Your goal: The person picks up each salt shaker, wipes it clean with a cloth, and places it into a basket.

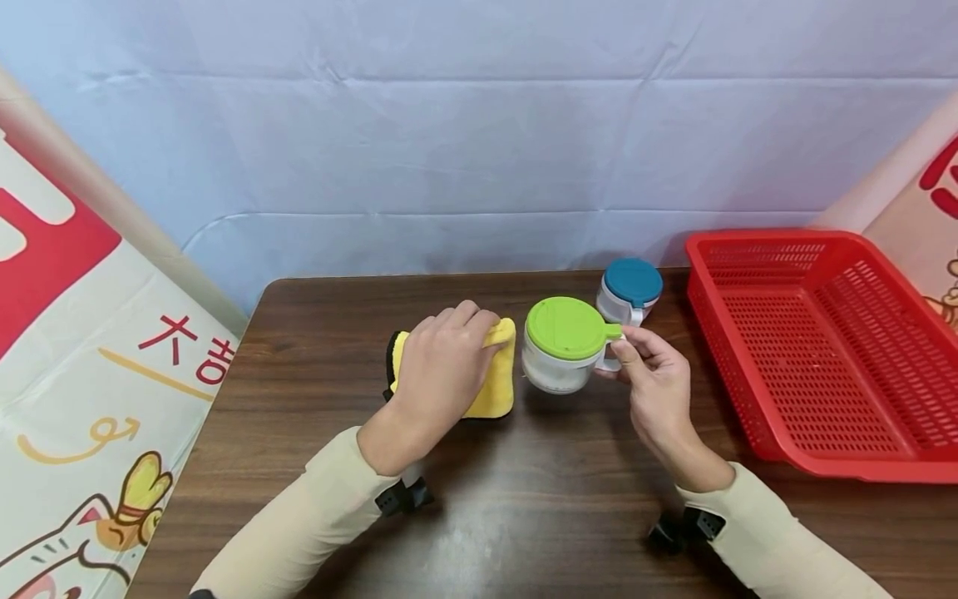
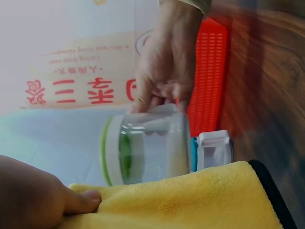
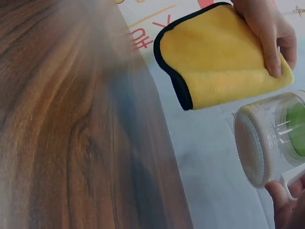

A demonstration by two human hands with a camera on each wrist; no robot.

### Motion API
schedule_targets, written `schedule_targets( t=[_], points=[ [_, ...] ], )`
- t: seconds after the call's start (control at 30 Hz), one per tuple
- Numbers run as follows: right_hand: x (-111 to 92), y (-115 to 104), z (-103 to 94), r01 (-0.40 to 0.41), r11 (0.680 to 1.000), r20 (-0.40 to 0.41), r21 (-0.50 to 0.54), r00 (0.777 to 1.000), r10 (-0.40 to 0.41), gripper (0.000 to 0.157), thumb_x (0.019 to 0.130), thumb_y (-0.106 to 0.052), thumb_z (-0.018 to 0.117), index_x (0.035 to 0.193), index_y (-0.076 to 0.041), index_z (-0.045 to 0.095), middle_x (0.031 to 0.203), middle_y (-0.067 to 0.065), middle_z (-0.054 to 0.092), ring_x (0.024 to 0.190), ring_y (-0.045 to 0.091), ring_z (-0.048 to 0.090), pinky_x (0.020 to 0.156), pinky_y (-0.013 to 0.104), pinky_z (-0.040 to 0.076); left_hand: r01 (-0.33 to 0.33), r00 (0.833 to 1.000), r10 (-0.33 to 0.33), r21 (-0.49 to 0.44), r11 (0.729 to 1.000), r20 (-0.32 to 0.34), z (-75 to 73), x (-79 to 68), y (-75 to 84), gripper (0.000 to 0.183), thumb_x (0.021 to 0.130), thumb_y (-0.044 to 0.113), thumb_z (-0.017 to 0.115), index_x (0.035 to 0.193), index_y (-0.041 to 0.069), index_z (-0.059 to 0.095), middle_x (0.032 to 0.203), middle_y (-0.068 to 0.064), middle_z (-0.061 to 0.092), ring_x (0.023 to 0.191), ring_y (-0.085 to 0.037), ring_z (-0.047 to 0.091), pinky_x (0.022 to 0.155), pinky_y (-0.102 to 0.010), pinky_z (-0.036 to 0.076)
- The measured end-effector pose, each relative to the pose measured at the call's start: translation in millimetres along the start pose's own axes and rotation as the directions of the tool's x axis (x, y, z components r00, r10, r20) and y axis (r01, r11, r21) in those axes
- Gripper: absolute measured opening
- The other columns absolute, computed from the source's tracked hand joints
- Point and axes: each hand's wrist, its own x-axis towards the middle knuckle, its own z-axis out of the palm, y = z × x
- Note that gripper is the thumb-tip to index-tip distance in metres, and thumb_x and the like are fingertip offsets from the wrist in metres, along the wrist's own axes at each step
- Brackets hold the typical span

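Note:
My right hand (image 1: 659,383) grips the white handle of a clear jar (image 1: 557,370) with a green lid (image 1: 566,327), held above the table. Some white contents show low in the jar. In my left hand (image 1: 449,362) is a yellow cloth (image 1: 496,383) with black edging, pinched at its top between thumb and fingers. The cloth hangs just left of the jar, and in the right wrist view the cloth (image 3: 219,57) is folded over close to the jar's base (image 3: 250,148). Behind the jar stands a smaller jar with a blue lid (image 1: 633,281).
A red plastic basket (image 1: 778,445) with perforated walls sits at the right of the brown wooden table (image 1: 322,349). Pale cloth (image 1: 479,150) hangs behind the table's back edge. Printed sheets with cartoon drawings (image 1: 90,532) flank both sides.

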Motion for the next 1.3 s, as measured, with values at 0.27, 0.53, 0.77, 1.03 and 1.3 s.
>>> schedule_targets(
  t=[0.27, 0.53, 0.77, 1.03, 1.3],
  points=[
    [1.7, 3.6, 0.2, -0.014, 1.0, -0.015, 0.011, 1.0, 0.014, 0.022, 0.096, 0.01, 0.061, 0.106, -0.003, 0.075, 0.092, 0.003, 0.075, 0.078, 0.011, 0.071, 0.066, 0.027, 0.06, -0.093, 0.995, 0.097, -0.114, 0.989, 0.029, -12.9, -0.2, 15.3, 0.02, 0.082, 0.017, 0.087, 0.094, 0.008, 0.074, 0.083, -0.001, 0.066, 0.068, -0.017, 0.064, 0.055, -0.028, 0.048],
    [0.3, 9.1, 4.2, -0.007, 1.0, -0.042, -0.001, 0.999, 0.007, 0.023, 0.095, 0.012, 0.062, 0.102, -0.006, 0.075, 0.089, 0.001, 0.074, 0.076, 0.009, 0.07, 0.064, 0.026, 0.06, -0.154, 0.972, 0.183, -0.183, 0.971, 0.15, -13.7, 4.9, 41.3, 0.015, 0.092, 0.026, 0.077, 0.097, 0.012, 0.074, 0.083, 0.003, 0.067, 0.07, -0.014, 0.066, 0.059, -0.03, 0.053],
    [-1.7, 11.3, 7.4, 0.002, 0.997, -0.082, -0.078, 0.997, -0.008, 0.024, 0.093, 0.012, 0.064, 0.098, -0.009, 0.076, 0.085, -0.002, 0.074, 0.076, 0.006, 0.067, 0.065, 0.017, 0.055, -0.159, 0.976, 0.175, -0.128, 0.979, 0.127, 0.6, 14.8, 61.5, 0.014, 0.092, 0.028, 0.077, 0.088, 0.015, 0.072, 0.071, 0.005, 0.057, 0.06, -0.011, 0.058, 0.053, -0.026, 0.049],
    [-3.4, 9.7, 9.3, 0.009, 0.998, -0.097, -0.058, 0.995, -0.015, 0.028, 0.094, 0.015, 0.059, 0.101, -0.006, 0.076, 0.086, 0.0, 0.073, 0.078, 0.008, 0.066, 0.071, 0.018, 0.056, -0.129, 0.988, 0.129, 0.003, 0.992, 0.085, 17.2, 26.2, 78.5, 0.02, 0.093, 0.033, 0.074, 0.085, 0.015, 0.07, 0.07, 0.005, 0.057, 0.056, -0.009, 0.056, 0.049, -0.023, 0.048],
    [-5.7, 8.2, 10.2, 0.046, 0.999, -0.081, -0.026, 0.996, -0.048, 0.03, 0.094, 0.016, 0.059, 0.101, -0.007, 0.076, 0.088, 0.0, 0.074, 0.075, 0.007, 0.066, 0.07, 0.018, 0.056, -0.064, 0.998, 0.062, 0.168, 0.984, 0.021, 33.7, 32.0, 89.0, 0.027, 0.083, 0.038, 0.082, 0.081, 0.017, 0.066, 0.066, 0.006, 0.053, 0.051, -0.007, 0.054, 0.045, -0.019, 0.043]
  ],
)
